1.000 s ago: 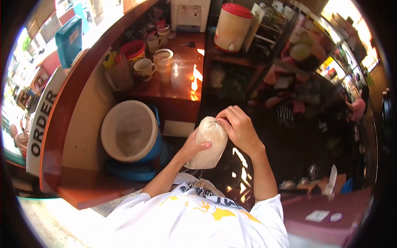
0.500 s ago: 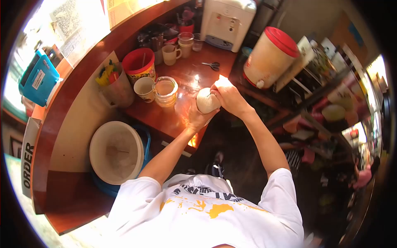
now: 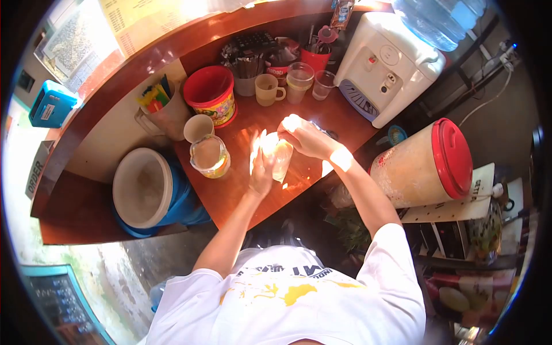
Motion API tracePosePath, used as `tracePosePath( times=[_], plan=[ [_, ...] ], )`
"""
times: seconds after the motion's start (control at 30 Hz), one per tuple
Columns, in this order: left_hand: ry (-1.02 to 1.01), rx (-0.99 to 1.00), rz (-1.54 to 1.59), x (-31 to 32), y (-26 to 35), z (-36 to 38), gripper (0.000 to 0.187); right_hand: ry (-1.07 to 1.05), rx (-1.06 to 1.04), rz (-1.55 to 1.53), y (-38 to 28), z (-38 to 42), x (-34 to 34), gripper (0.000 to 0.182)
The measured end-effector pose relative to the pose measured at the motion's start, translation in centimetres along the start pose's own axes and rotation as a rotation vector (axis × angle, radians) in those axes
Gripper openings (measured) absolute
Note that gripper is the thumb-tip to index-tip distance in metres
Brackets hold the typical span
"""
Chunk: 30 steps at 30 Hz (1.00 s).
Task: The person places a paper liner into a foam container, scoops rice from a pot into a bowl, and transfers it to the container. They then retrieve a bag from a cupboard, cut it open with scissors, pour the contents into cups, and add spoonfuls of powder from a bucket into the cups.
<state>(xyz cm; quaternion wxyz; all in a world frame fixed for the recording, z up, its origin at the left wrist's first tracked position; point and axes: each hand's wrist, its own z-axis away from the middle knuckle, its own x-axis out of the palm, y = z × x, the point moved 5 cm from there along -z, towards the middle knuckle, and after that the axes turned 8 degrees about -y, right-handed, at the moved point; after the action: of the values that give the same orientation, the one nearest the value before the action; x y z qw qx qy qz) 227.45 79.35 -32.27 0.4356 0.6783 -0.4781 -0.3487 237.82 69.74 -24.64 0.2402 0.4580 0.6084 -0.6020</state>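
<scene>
A clear plastic bag point(image 3: 282, 159) with pale contents is held upright over the brown table point(image 3: 230, 198), near its front edge. My right hand point(image 3: 307, 137) pinches the top of the bag, fingers closed. Against the bag's left side rests my left hand point(image 3: 261, 167), its fingers stretched upward and lit by strong sun. Left of my hands stands a clear plastic cup point(image 3: 209, 155), touching or very near a paper cup point(image 3: 199, 127). Behind my right hand, dark-handled scissors point(image 3: 329, 133) are partly hidden. Glare blurs the fingertips and the bag's top.
A red bucket point(image 3: 208, 86), a mug point(image 3: 269, 90) and plastic cups point(image 3: 299, 80) line the back. A white water dispenser point(image 3: 382, 69) stands at the back right. A red-lidded drink container point(image 3: 414, 164) is on the right; a pale-rimmed bin point(image 3: 141, 187) is at the left.
The view has turned right and shows more of the dispenser. Both hands and the bag are now over the table. My left hand has gone from cupping the bag to lying straight along it.
</scene>
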Motion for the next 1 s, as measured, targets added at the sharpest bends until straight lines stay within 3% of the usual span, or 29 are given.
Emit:
tracePosePath(
  times=[0.07,0.17,0.33,0.47,0.53,0.6,0.67,0.8,0.9,0.97,1.0],
  plan=[
    [-0.135,0.035,-0.203,-0.8,-1.1,-2.1,0.049,0.005,-0.06,-0.042,0.4,-0.2,-0.2,0.008],
    [-0.347,-0.252,0.353,0.5,-3.0,-3.5,0.043,0.078,-0.131,-0.072,0.9,0.2,-1.3,0.008],
    [-0.308,-0.315,0.401,1.1,-1.6,-4.5,0.039,0.2,-0.119,-0.219,3.2,1.6,-0.5,0.01],
    [-0.29,-0.31,0.366,1.6,-4.8,-4.3,0.032,0.498,0.309,-0.663,9.8,5.9,1.3,0.013],
    [-0.296,-0.317,0.338,1.5,-4.3,-4.6,0.03,0.583,0.503,-0.032,18.1,11.3,5.3,0.02],
    [-0.225,-0.345,0.357,1.5,-4.2,-4.8,0.027,0.483,0.851,-0.041,20.1,14.6,7.6,0.027],
    [-0.183,-0.337,0.352,1.4,-4.6,-4.8,0.027,0.604,0.716,0.074,19.3,15.3,7.7,0.033],
    [-0.067,-0.357,0.392,1.5,-4.5,-4.0,0.024,0.618,0.711,0.016,19.4,15.4,8.4,0.033],
    [-0.047,-0.183,0.422,0.7,-5.0,-3.5,0.023,0.633,0.743,0.07,18.3,15.7,8.8,0.029],
    [0.0,-0.297,0.416,0.4,-4.8,-2.9,0.023,0.648,0.726,0.251,16.0,15.6,8.1,0.026],
    [0.027,-0.358,0.411,0.2,-4.7,-2.6,0.024,0.604,0.769,0.16,15.7,15.6,7.7,0.026]
  ],
)
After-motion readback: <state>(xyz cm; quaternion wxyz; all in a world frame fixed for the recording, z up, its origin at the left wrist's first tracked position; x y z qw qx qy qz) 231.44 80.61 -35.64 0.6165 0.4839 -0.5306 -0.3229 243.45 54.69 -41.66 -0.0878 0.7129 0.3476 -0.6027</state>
